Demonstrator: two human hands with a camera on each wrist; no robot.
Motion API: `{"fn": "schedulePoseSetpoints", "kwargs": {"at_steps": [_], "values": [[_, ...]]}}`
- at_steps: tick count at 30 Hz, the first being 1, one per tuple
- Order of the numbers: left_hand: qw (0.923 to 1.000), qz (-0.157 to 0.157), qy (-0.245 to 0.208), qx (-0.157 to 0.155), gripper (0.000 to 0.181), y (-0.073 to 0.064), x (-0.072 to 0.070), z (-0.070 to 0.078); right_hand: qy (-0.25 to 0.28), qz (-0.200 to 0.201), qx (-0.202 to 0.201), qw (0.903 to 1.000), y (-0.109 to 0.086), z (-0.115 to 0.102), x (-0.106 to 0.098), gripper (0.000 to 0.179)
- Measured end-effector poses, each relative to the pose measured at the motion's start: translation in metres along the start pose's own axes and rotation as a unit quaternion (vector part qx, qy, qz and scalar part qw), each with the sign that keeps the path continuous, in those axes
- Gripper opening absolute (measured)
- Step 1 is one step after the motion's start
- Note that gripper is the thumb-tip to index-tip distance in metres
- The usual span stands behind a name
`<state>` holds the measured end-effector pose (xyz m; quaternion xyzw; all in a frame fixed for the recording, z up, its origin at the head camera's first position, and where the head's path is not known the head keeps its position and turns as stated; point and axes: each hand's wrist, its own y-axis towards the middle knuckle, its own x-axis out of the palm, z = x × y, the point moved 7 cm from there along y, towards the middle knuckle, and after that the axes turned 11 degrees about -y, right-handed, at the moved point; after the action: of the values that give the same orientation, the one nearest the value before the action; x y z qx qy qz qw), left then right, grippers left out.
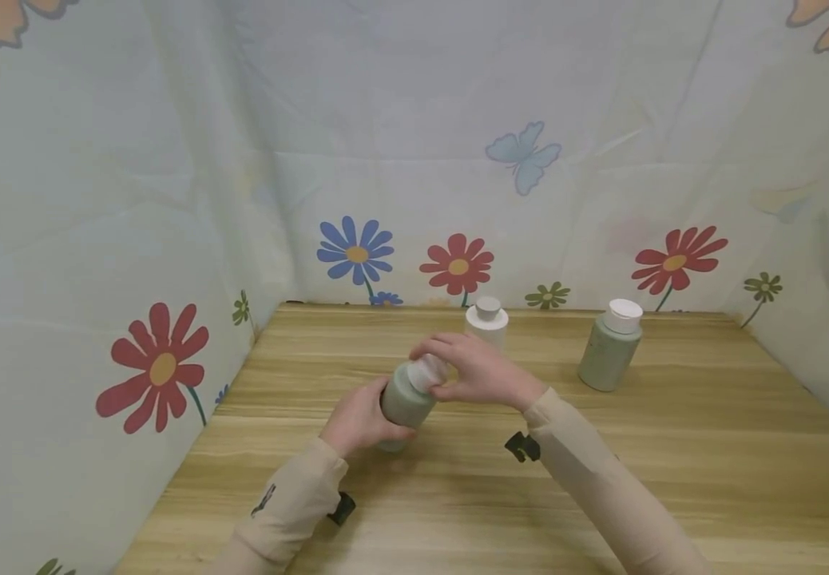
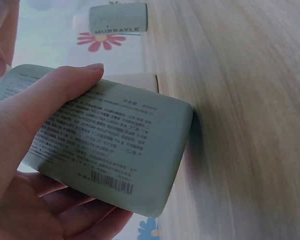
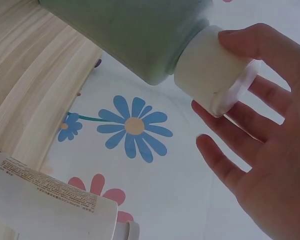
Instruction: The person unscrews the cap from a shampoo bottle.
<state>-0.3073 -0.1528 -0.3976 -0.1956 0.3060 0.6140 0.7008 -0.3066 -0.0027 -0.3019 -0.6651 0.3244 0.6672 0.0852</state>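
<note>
A grey-green bottle (image 1: 407,399) is tilted above the wooden table, its top leaning to the right. My left hand (image 1: 361,421) grips its body, thumb across the printed label (image 2: 110,135) and fingers beneath in the left wrist view. At its upper end sits a white cap (image 3: 205,67), which my right hand (image 1: 484,371) holds between thumb and fingers. Just behind the right hand stands a white bottle (image 1: 487,319) with a grey cap, its lower part hidden in the head view.
A second green bottle (image 1: 608,355) with a white cap stands upright toward the back right of the wooden table (image 1: 709,447). Flower-printed cloth (image 1: 400,192) hangs behind and at both sides. Black buckles (image 1: 522,447) hang at both sleeves.
</note>
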Motion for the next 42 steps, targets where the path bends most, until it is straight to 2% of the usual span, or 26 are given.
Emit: {"fn": "schedulePoseSetpoints", "kwargs": {"at_steps": [6,10,17,22,27,32,36,42], "values": [[0.9995,-0.011,-0.025,-0.017,0.072,0.005,0.000,-0.010,0.061,0.005,0.012,0.9981,-0.001,0.014,0.003,0.052],[0.9980,-0.013,-0.056,-0.028,0.075,0.009,0.000,-0.018,0.088,0.022,0.040,0.9950,-0.002,0.026,0.004,0.052],[0.9925,0.027,-0.114,-0.037,0.079,0.016,-0.013,-0.031,0.137,0.057,0.088,0.9850,0.002,0.046,0.016,0.049],[0.9888,0.041,-0.139,-0.033,0.079,0.026,-0.027,-0.034,0.175,0.069,0.127,0.9738,0.007,0.062,0.041,0.054],[0.9837,0.044,-0.169,-0.041,0.077,0.037,-0.036,-0.038,0.221,0.030,0.171,0.9598,0.015,0.079,0.077,0.065],[0.9821,0.049,-0.176,-0.046,0.077,0.046,-0.043,-0.048,0.213,-0.023,0.179,0.9601,0.028,0.082,0.105,0.059],[0.9818,0.058,-0.176,-0.043,0.078,0.051,-0.051,-0.061,0.216,-0.051,0.181,0.9582,0.040,0.078,0.122,0.051],[0.9808,0.062,-0.181,-0.040,0.082,0.053,-0.061,-0.079,0.176,-0.070,0.166,0.9679,0.053,0.067,0.139,0.047]]}}
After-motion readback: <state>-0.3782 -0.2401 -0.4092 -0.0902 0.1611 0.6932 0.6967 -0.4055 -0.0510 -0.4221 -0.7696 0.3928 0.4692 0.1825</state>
